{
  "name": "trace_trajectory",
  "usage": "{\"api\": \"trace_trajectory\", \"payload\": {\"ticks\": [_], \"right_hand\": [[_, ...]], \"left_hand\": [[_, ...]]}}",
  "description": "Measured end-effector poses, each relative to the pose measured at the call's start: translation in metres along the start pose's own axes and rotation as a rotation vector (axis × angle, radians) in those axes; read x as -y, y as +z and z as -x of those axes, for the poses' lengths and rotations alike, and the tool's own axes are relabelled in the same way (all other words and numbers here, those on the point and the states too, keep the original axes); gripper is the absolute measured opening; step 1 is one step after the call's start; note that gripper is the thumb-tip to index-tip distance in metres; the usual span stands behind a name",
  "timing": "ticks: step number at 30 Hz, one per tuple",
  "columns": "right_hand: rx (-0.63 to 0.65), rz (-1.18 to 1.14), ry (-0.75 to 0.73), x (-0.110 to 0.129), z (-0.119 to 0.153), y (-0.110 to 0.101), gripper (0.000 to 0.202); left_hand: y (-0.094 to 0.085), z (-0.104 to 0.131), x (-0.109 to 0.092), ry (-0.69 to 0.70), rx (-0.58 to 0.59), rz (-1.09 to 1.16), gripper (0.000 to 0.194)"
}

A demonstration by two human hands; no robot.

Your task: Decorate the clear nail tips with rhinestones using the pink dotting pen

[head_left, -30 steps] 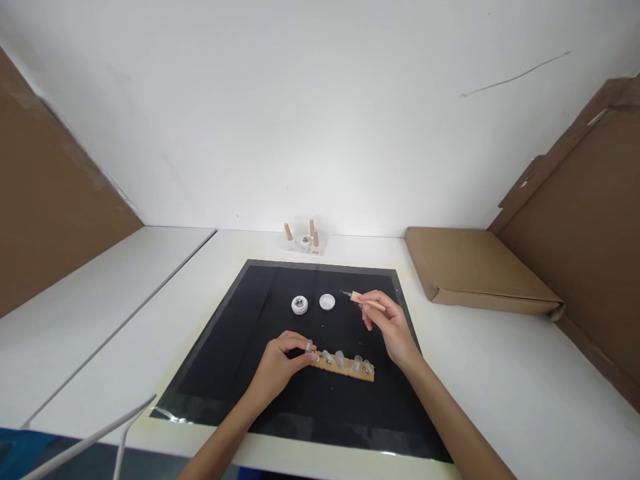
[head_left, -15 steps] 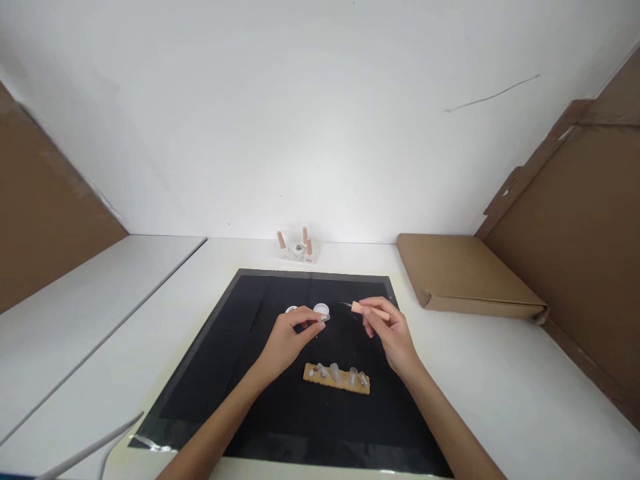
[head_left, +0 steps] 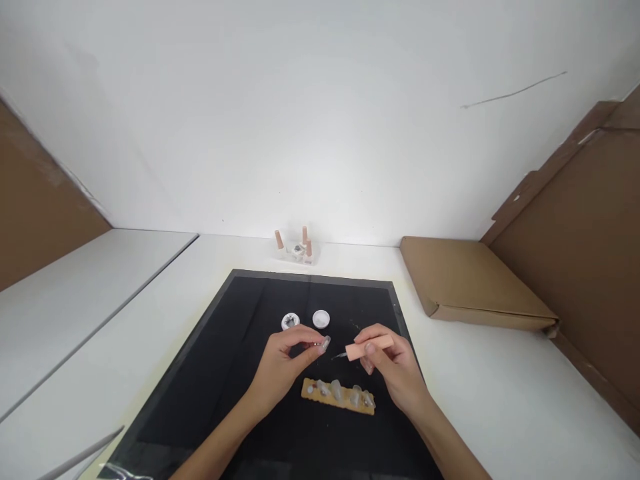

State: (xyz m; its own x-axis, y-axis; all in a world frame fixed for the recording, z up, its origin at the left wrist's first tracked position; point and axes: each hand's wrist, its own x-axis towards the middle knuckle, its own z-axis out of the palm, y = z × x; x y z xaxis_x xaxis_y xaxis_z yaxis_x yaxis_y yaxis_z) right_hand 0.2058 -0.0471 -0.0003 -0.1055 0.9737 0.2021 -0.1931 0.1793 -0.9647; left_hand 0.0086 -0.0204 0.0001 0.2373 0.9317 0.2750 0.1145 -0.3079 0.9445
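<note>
The brush (head_left: 358,350) has come lower, tip near the clear nail (head_left: 326,343).

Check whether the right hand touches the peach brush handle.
Touching. The head view shows the right hand pinching the peach brush handle between thumb and fingers.

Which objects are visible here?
Wall: one, white, back
Panels: two, brown, sides
Tabletop: one, white, below
Mat: one, black, centre
Box: one, brown, right
Tray: one, clear, behind mat
Bottles: three, peach-capped, in tray
Jars: two, white, mat and tray
Lid: one, white, on mat
Strip: one, tan, on mat
Nail tips: five, clear, four on strip
Brush: one, peach handle, centre
Rod: one, grey, lower left
Left hand: one, bare, holding fifth tip
Right hand: one, bare, holding brush
</note>
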Motion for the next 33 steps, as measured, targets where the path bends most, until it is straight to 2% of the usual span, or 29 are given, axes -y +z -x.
{"api": "trace_trajectory", "payload": {"ticks": [20,33], "right_hand": [[0.016,0.079,0.011,0.0,-0.0004,0.0004,0.019],[-0.042,0.173,-0.121,0.0057,-0.0048,0.0041,0.023]], "left_hand": [[0.0048,0.0032,-0.0011,0.066,0.124,0.105,0.006],[0.007,0.0033,-0.0046,0.077,0.156,0.092,0.003]]}}
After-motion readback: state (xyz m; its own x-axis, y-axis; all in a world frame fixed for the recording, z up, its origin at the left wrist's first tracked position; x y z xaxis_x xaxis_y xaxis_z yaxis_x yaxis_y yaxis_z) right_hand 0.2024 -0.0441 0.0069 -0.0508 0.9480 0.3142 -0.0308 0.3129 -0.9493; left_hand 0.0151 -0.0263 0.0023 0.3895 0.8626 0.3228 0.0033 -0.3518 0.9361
